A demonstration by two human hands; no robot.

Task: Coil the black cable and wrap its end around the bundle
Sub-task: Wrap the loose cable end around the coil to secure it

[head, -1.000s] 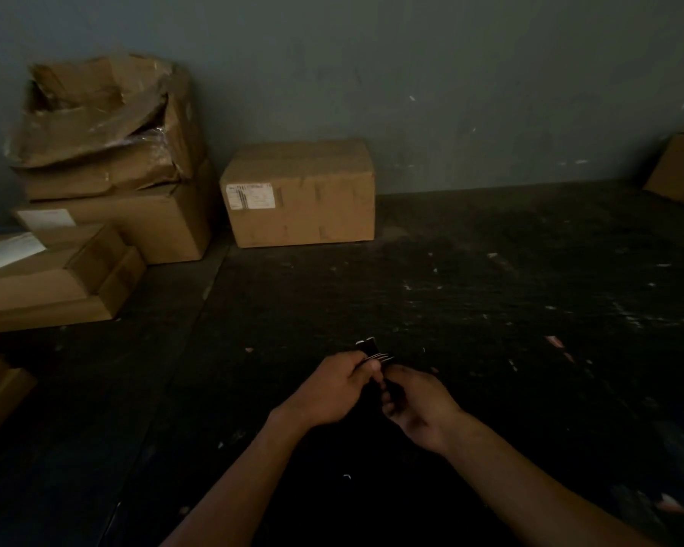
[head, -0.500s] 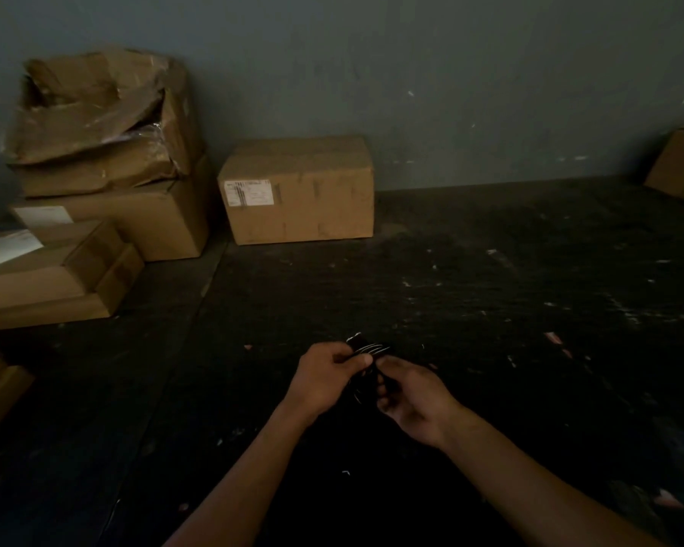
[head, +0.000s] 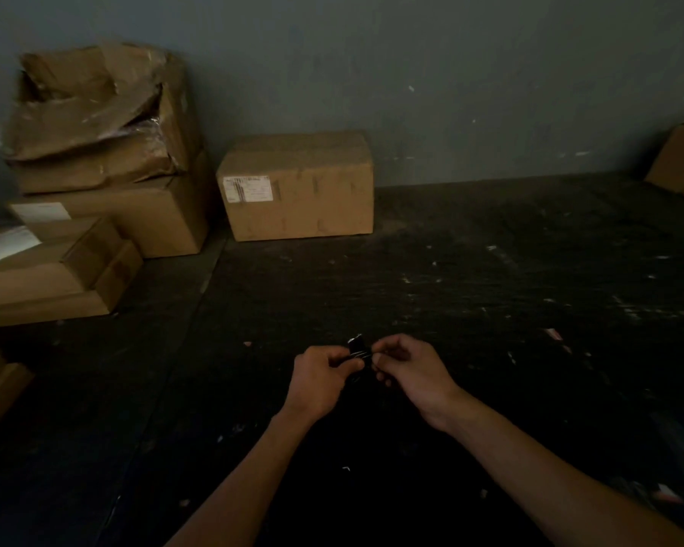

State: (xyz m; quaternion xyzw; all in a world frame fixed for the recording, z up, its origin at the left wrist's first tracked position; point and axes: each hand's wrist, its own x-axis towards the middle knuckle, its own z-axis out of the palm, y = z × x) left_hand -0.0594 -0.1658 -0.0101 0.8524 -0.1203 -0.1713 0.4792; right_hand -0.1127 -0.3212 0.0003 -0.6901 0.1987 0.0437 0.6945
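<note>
A small black cable bundle (head: 359,352) shows between my two hands, low in the middle of the dim view, with a few glinting strands across it. My left hand (head: 320,379) grips the bundle from the left, fingers curled round it. From the right, my right hand (head: 409,369) pinches the cable beside the bundle with its fingertips. Most of the cable is hidden by the fingers and lost against the dark surface (head: 451,294).
A closed cardboard box (head: 297,185) with a white label stands at the back against the grey wall. Several stacked, partly crushed boxes (head: 95,152) fill the left side. Another box (head: 680,163) sits at the far right edge. Pale scraps dot the dark surface.
Both hands have stayed together on the bundle. My right hand has shifted its fingertips up toward the top of the bundle, and the glinting strands have turned slightly.
</note>
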